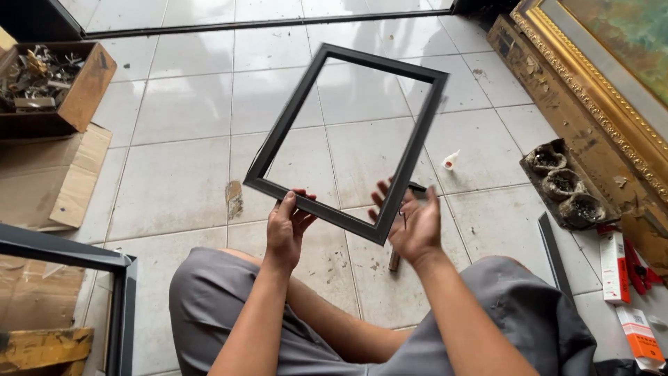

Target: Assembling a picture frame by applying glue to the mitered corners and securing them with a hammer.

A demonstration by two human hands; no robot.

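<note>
Black frame (348, 143) held tilted above tiled floor (174, 188).
Left hand (287, 226) gripping lower edge; right hand (414, 223) open-fingered against lower corner.

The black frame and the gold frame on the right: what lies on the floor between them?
In the head view, a small white glue bottle lies on the tiles between the black frame and the gold frame, with a dark holder of three cups nearer the gold frame.
</note>
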